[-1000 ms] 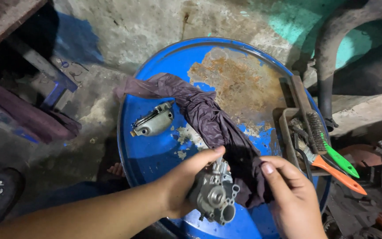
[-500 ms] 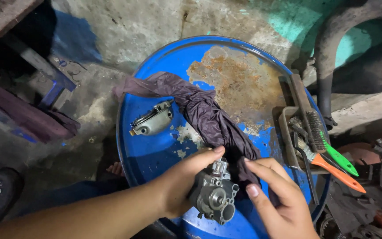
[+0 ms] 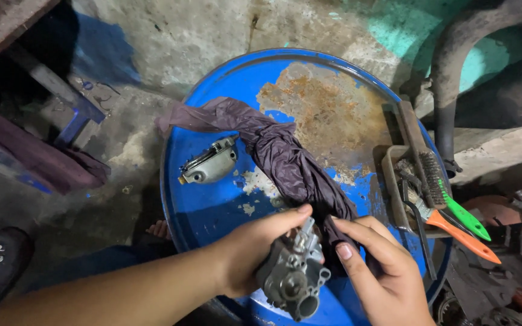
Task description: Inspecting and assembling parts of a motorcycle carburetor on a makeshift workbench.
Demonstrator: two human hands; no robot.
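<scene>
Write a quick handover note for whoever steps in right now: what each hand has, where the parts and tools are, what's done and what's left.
Left hand: gripping the grey metal carburetor body over the near edge of the blue drum lid.
Right hand: fingers on the dark purple rag beside the carburetor body; the rag trails across the lid.
On the lid: a separate metal cover at left; a tray at right with a wire brush and green-handled and orange-handled tools.
Done: cover lies off the body.
Left: cannot tell how clean the body is; the cover is still apart.
</scene>
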